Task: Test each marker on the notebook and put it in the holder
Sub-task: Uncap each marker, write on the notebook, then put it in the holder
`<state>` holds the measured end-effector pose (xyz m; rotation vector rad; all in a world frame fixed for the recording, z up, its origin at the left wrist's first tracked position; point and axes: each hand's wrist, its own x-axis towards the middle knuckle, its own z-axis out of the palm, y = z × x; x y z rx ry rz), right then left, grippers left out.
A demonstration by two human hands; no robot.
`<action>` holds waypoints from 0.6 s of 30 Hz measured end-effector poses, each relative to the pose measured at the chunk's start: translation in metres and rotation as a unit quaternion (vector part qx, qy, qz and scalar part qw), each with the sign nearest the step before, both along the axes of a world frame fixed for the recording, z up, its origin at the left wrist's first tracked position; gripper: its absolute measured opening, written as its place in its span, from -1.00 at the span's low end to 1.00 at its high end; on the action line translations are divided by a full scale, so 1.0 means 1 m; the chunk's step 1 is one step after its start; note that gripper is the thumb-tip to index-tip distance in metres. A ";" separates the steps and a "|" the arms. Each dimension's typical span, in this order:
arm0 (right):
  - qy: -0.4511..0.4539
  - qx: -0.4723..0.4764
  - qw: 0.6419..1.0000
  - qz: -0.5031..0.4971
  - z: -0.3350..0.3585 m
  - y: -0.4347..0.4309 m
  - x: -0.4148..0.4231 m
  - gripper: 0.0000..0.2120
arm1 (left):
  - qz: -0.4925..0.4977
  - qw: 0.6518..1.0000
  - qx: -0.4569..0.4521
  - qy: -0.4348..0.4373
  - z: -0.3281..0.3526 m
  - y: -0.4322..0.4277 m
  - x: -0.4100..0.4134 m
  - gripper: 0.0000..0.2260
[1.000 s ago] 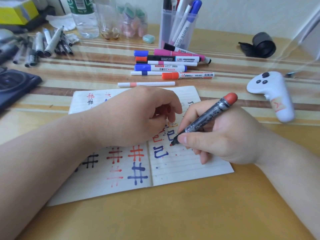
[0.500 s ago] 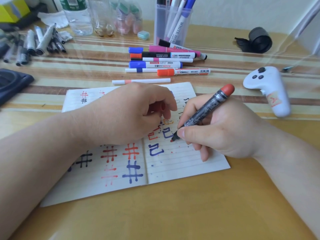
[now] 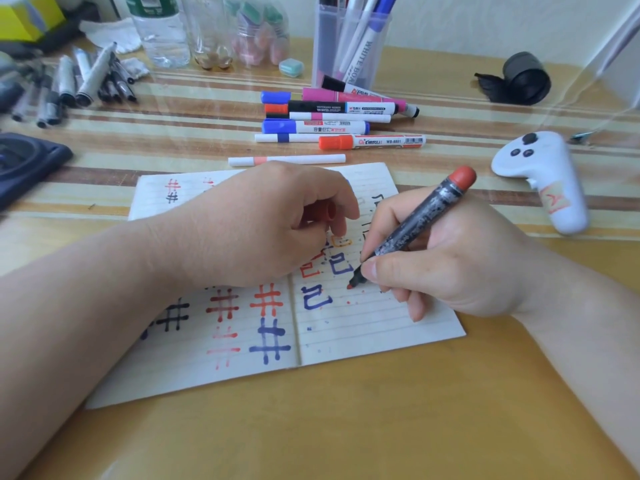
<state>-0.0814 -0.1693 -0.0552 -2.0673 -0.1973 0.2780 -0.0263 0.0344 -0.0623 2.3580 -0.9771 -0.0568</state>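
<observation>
On the right-hand page of the notebook (image 3: pixel 363 327), the right hand (image 3: pixel 460 258) is pinching a worn black marker (image 3: pixel 422 220) between thumb and fingers. Its red tip is sitting at a small red dot just beside the blue marks, a shade further toward 4 o'clock than half a second ago. At 9 o'clock from the marker, the left hand (image 3: pixel 263 226) is still resting on the left page, its fingers curling round a red cap (image 3: pixel 325 213), unchanged. At 12 o'clock the holder (image 3: pixel 349 39) is standing with pens in it, and the loose markers (image 3: pixel 329 126) are lying in front of it as before.
</observation>
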 end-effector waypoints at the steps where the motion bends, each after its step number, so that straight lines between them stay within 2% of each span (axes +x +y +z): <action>1: 0.004 0.013 1.000 0.001 -0.001 0.000 0.000 -0.91 | -0.001 1.000 0.001 0.002 0.000 0.000 0.000 -0.68; 5: 0.008 0.041 0.999 0.019 -0.001 -0.001 0.000 -0.95 | -0.002 1.000 0.006 0.003 0.000 0.000 0.001 -0.68; 18: -0.012 -0.017 0.999 0.027 0.003 0.004 -0.002 -0.89 | -0.003 1.000 0.004 0.000 -0.001 0.001 0.001 -0.69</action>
